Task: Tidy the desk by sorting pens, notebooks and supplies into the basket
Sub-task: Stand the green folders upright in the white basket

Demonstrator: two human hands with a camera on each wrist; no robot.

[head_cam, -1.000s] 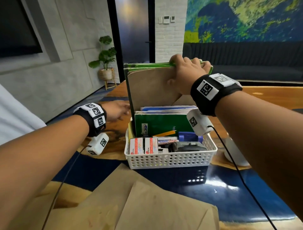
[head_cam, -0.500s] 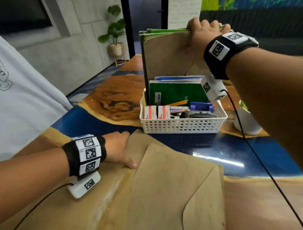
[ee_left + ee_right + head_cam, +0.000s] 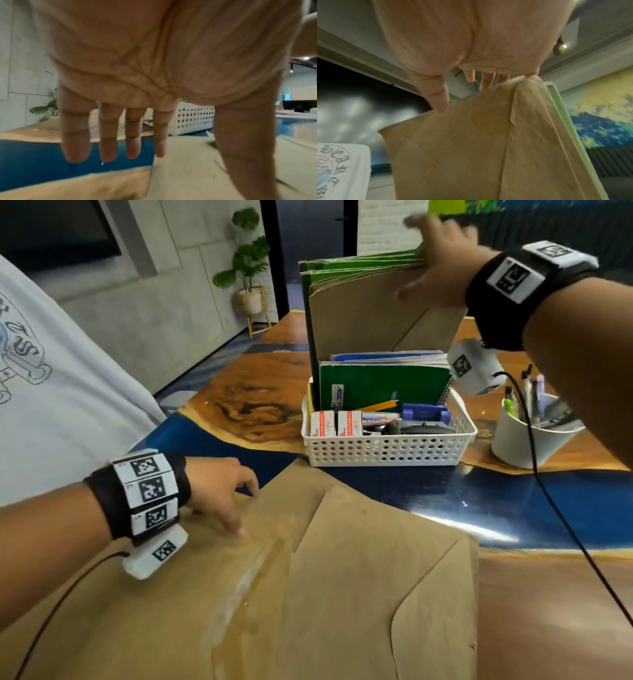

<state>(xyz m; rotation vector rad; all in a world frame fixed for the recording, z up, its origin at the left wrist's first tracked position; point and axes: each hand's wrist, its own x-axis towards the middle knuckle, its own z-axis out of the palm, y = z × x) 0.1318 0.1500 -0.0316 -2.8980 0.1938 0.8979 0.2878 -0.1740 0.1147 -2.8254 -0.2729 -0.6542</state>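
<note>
Open blue tabletop [image 3: 513, 501] lies between the near envelopes [image 3: 342, 594] and the white basket [image 3: 387, 450]; upright folders [image 3: 359, 313] block the basket's far side; a white pen cup [image 3: 527, 440] stands just right of it; left of it, bare wood.

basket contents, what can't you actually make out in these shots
- Head view: the white basket wall hides the lower halves of the small boxes.
- Left wrist view: the left hand covers most of the basket.
- Head view: the right hand is motion-blurred; its grip on the brown envelopes is unclear.
</note>
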